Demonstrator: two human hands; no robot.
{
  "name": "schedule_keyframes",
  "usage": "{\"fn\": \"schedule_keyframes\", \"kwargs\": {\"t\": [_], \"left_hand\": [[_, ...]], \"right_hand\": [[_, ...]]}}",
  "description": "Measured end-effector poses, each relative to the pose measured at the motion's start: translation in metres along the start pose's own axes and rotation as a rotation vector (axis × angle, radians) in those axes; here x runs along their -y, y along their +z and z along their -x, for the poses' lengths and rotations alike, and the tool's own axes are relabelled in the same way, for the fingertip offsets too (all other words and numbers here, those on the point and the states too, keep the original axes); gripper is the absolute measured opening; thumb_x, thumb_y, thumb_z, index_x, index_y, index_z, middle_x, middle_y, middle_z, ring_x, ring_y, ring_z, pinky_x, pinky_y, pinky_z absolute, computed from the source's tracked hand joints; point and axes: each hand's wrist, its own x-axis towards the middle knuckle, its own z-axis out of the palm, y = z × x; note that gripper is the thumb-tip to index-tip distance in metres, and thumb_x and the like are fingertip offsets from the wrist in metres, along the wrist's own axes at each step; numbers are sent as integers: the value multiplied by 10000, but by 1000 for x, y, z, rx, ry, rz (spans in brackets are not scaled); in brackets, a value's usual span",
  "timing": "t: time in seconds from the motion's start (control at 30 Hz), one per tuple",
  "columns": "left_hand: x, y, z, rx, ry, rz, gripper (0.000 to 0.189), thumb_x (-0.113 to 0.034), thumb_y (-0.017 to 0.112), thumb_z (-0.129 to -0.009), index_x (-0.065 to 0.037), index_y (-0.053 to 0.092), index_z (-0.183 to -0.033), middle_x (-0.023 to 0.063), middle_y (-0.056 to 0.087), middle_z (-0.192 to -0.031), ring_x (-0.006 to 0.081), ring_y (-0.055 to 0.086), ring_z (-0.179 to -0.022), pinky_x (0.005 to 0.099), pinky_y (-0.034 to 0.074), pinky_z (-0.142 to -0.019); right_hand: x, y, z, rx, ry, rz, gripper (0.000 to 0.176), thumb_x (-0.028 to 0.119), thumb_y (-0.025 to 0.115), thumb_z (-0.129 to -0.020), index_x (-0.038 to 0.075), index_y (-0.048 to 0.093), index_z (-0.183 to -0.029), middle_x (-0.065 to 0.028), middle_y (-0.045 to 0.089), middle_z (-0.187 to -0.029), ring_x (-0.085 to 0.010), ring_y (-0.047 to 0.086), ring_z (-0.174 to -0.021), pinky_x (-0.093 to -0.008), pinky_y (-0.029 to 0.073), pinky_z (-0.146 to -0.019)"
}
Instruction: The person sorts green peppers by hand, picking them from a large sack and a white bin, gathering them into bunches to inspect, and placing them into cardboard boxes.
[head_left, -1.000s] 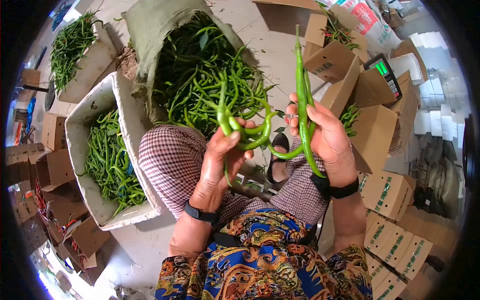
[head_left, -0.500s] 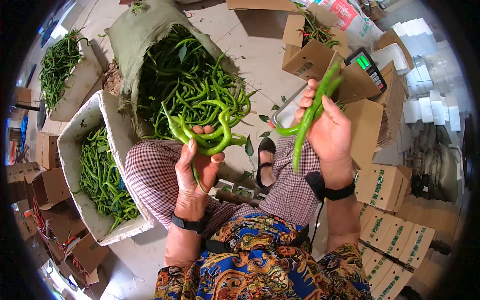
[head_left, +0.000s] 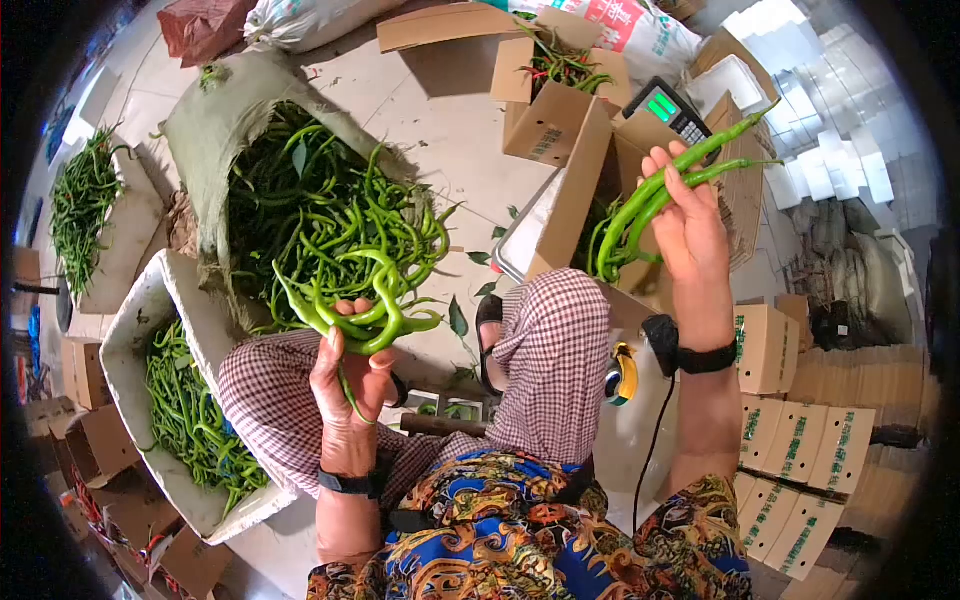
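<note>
My left hand (head_left: 350, 375) is closed around several curled green chili peppers (head_left: 388, 320), held just in front of a green sack (head_left: 205, 135). Loose green chilies (head_left: 350, 215) spill out of the sack's mouth. On the other side, my right hand (head_left: 695, 225) pinches a few long green chilies (head_left: 655, 195) between thumb and fingers, their stems pointing up and right. Those chilies hang by an open cardboard box (head_left: 572, 195) with green chilies inside, partly hidden by the hand and the flaps.
A white foam box (head_left: 180, 285) of green chilies stands at my left knee, with another foam box (head_left: 125, 235) behind it. A scale display (head_left: 665, 108) and a carton of chilies (head_left: 535, 130) are beyond the right-hand box. Flat printed cartons (head_left: 800, 445) lie stacked at right.
The view has shifted, showing more of the right-hand box. My right hand has moved right, and its chilies have swung from near upright to a slant. My left hand keeps its bunch.
</note>
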Motion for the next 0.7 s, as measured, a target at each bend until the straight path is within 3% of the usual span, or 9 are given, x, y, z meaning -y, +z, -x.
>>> {"fn": "schedule_keyframes", "kwargs": {"t": [0.1, 0.23, 0.3, 0.33, 0.43, 0.53, 0.6, 0.67, 0.7], "left_hand": [[2, 2, -2, -23, 6, -37, 322, -183, 578, -921, -66, 520, -1215, 109, 558, -1221, 248, 555, -1043, 327, 526, -682], [5, 4, -3, -54, -2, -115, 309, -184, 592, -909, -66, 531, -1187, 115, 568, -1193, 243, 566, -998, 320, 527, -654], [5, 2, -1, -104, -29, -146, 309, -187, 598, -906, -67, 534, -1183, 115, 570, -1190, 237, 567, -994, 321, 518, -647], [5, 0, -1, -95, -36, -118, 317, -194, 609, -900, -66, 538, -1181, 119, 575, -1186, 230, 569, -990, 323, 510, -645], [4, 5, -3, -36, -68, -93, 333, -210, 626, -890, -62, 541, -1177, 107, 582, -1183, 230, 574, -1017, 326, 510, -650], [5, 14, -3, -26, -114, -126, 378, -232, 635, -885, -50, 518, -1195, 122, 586, -1175, 233, 593, -1013, 298, 517, -625], [6, 15, -4, -17, -139, -130, 422, -250, 645, -878, -40, 504, -1214, 135, 591, -1170, 226, 597, -1007, 277, 519, -623], [7, 16, -4, 0, -162, -126, 449, -272, 648, -877, -27, 502, -1224, 139, 591, -1171, 225, 602, -995, 279, 525, -632], [10, 16, -4, -25, -155, -141, 476, -319, 638, -888, -24, 501, -1236, 137, 590, -1172, 225, 606, -987, 291, 528, -641]], "right_hand": [[11, -17, -18, -57, -78, 38, 398, -1, 591, -894, -8, 466, -1272, -169, 579, -1198, -266, 568, -1107, -382, 450, -978], [6, -65, -46, -56, 35, 168, 365, 47, 616, -892, -11, 485, -1228, -190, 568, -1203, -278, 558, -1123, -390, 456, -971], [-15, -106, -65, -157, 350, 194, 331, 112, 618, -908, 0, 497, -1194, -179, 557, -1223, -269, 540, -1132, -397, 444, -964], [-20, -111, -60, -221, 409, 471, 319, 197, 607, -925, 19, 502, -1168, -145, 547, -1252, -246, 522, -1132, -392, 429, -946], [-30, -95, -34, -201, 192, 783, 466, 261, 582, -932, 6, 466, -1305, -85, 550, -1274, -188, 526, -1119, -344, 416, -933], [-10, 21, 32, 262, 98, 863, 360, 214, 593, -914, 22, 575, -1218, -87, 620, -1155, -164, 583, -1051, -286, 445, -899], [-24, 55, 68, 576, -5, 967, 290, 98, 595, -873, 18, 593, -1151, -116, 637, -1081, -198, 605, -1017, -323, 461, -922], [-38, 96, 97, 906, -351, 1130, 447, 82, 726, -730, 23, 595, -1153, -131, 605, -1146, -298, 556, -1102, -398, 427, -975], [-59, 103, 106, 926, -417, 1115, 516, 113, 751, -699, 34, 584, -1181, -121, 589, -1182, -298, 517, -1154, -426, 392, -990]]}}
